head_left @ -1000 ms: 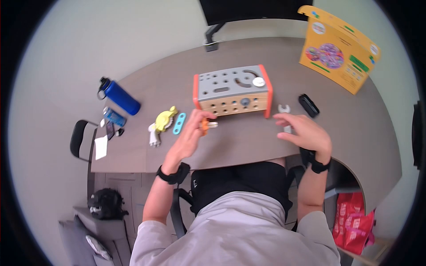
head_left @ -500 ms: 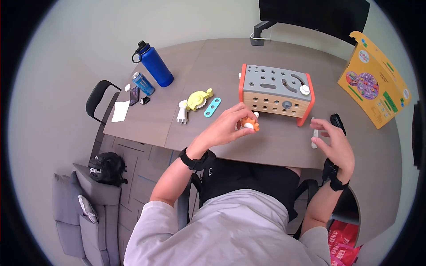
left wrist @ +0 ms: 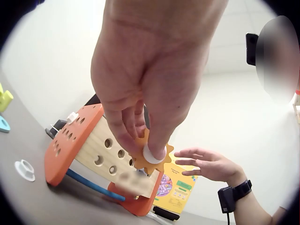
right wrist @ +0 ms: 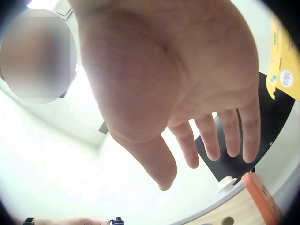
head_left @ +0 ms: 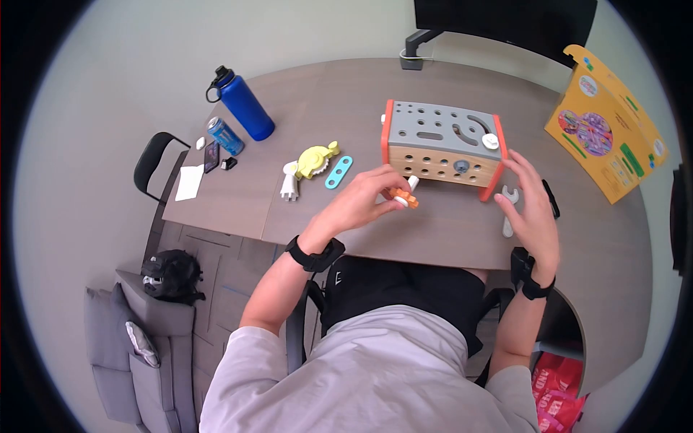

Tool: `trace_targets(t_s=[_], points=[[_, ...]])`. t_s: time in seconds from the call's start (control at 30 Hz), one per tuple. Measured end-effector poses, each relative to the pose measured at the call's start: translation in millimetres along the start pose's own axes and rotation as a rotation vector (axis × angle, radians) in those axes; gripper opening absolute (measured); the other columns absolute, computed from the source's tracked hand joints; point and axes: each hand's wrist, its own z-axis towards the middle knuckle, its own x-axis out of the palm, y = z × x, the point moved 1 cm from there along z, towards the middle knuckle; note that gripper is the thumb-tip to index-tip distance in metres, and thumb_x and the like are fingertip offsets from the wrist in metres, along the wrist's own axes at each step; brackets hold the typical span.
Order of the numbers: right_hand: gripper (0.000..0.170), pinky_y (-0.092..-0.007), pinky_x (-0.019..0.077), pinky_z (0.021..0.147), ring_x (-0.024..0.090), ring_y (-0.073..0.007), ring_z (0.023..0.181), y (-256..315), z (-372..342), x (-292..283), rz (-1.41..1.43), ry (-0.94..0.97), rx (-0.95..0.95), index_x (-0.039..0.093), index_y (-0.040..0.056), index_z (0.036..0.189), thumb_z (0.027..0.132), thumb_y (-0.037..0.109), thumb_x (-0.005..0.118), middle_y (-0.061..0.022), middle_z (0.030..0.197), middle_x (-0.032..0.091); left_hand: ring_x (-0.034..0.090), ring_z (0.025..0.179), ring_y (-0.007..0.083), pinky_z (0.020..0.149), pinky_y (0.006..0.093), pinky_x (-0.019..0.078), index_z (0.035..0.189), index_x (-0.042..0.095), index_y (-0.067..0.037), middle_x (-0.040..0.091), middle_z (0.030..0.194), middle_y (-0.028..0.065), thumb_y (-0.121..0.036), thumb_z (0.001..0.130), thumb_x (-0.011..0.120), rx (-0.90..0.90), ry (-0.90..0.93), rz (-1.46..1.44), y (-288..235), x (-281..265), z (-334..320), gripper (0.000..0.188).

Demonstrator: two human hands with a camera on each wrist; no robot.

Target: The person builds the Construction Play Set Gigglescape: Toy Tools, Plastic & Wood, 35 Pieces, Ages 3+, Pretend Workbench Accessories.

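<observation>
The left hand (head_left: 364,200) pinches an orange gear (head_left: 404,196) with a white hub, in front of the toy workbench (head_left: 440,160). In the left wrist view the thumb lies on the white hub of the gear (left wrist: 140,161), and the bench's wooden side with holes (left wrist: 89,150) is behind it. The right hand (head_left: 533,216) is raised near the bench's right red end, fingers spread and holding nothing. Beside it a grey wrench (head_left: 508,227) lies on the table. In the right wrist view the right hand (right wrist: 187,79) shows its palm and extended fingers.
A yellow-green toy piece (head_left: 312,162), a white piece (head_left: 289,182) and a turquoise strip (head_left: 338,172) lie left of the bench. Farther left are a blue bottle (head_left: 247,108), a can (head_left: 226,136) and paper (head_left: 189,182). A yellow box (head_left: 603,126) stands at the right.
The head view has swung, shifting the scene rightward. The left hand keeps hold of the gear, whose tilt has changed. The right hand has risen closer to the bench's right end.
</observation>
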Motion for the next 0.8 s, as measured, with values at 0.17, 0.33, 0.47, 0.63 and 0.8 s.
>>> trace_targets(t_s=[0.17,0.33,0.47,0.63,0.8], points=[[0.069,-0.0462,0.0410,0.121,0.047,-0.0405,0.148,-15,2,17,-0.066,0.020,-0.076,0.050,0.0032,0.154,0.091,0.011,0.078,-0.0205,0.161,0.049,0.072,0.098,0.0259,0.082,0.0375,0.0606,0.115,0.071,-0.007,0.073,0.108,0.0070,-0.005,0.087,0.085,-0.035,-0.033,-0.017,3,5,8,0.031],[0.078,-0.0471,0.0396,0.123,0.041,-0.0410,0.152,-16,3,30,-0.102,0.070,-0.047,0.044,-0.0007,0.157,0.089,0.011,0.080,-0.0214,0.165,0.045,0.073,0.089,0.0247,0.078,0.0364,0.0594,0.113,0.073,-0.009,0.075,0.105,0.0053,-0.007,0.084,0.088,0.026,-0.068,0.246,2,11,19,0.032],[0.083,-0.0477,0.0381,0.125,0.035,-0.0413,0.157,-24,3,41,-0.220,0.033,-0.019,0.039,0.0004,0.161,0.089,0.010,0.081,-0.0190,0.170,0.038,0.073,0.086,0.0245,0.076,0.0371,0.0586,0.110,0.074,-0.009,0.076,0.103,0.0047,-0.009,0.083,0.088,0.046,-0.104,0.255,-7,12,31,0.031],[0.086,-0.0473,0.0407,0.124,0.036,-0.0421,0.157,-28,2,50,-0.211,0.089,0.059,0.036,0.0008,0.163,0.089,0.008,0.080,-0.0176,0.173,0.033,0.074,0.084,0.0262,0.075,0.0370,0.0587,0.113,0.074,-0.009,0.076,0.102,0.0076,-0.014,0.085,0.088,-0.005,-0.171,0.269,2,18,42,0.031],[0.087,-0.0472,0.0439,0.123,0.039,-0.0425,0.155,-28,2,50,-0.173,0.101,0.101,0.036,0.0009,0.163,0.089,0.009,0.081,-0.0181,0.174,0.030,0.074,0.085,0.0268,0.076,0.0366,0.0592,0.114,0.074,-0.008,0.076,0.103,0.0085,-0.015,0.085,0.089,-0.018,-0.188,0.272,1,23,46,0.034]])
